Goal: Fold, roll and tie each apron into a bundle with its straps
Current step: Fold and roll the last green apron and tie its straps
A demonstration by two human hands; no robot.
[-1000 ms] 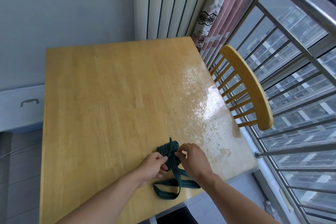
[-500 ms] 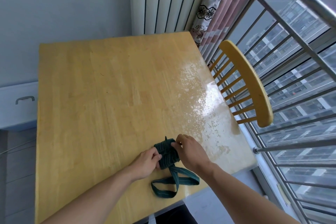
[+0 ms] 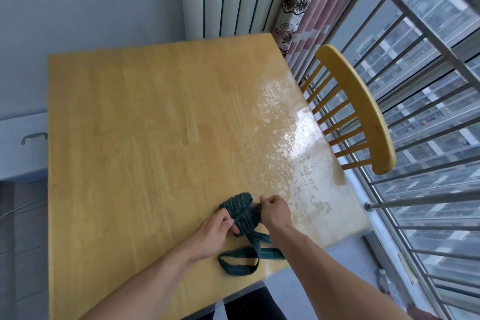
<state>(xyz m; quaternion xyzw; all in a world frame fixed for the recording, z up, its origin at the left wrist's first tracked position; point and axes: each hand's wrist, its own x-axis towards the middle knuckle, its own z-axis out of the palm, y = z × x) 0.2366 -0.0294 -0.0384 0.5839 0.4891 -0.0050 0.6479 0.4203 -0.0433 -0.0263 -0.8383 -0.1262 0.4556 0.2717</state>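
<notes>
Wooden table (image 3: 161, 138), light finish, with a worn glossy patch toward its right edge. Spindle-back chair (image 3: 363, 112) tucked against the right side; window railing (image 3: 428, 101) beyond it. Curtain (image 3: 304, 8) at the far right corner, white drawer unit (image 3: 23, 143) to the left.

Rolled apron (image 3: 240, 212), dark green with pale stripes, sits near the table's near-right edge, between both hands. Loose strap (image 3: 244, 258) trails off the roll toward the near edge in a loop lying flat on the table.

Left hand (image 3: 215, 228): fingers curled, pinching the strap where it crosses the roll's near-left side. Right hand (image 3: 274, 212): fingers curled at the roll's right end, gripping strap or cloth there; which of the two is hidden by the knuckles.

My read: roll is done and a wrap is on; the knot is not finished.

Risks:
- Tension drops while swapping grips: the roll springs open and the wrap goes slack.
- Pulling the strap sideways drags the bundle toward the near edge; it's light and the varnish looks slick.
- The trailing loop hangs near the edge and could snag a forearm.
- Uneven pull slides the wrap off the roll's end.
</notes>
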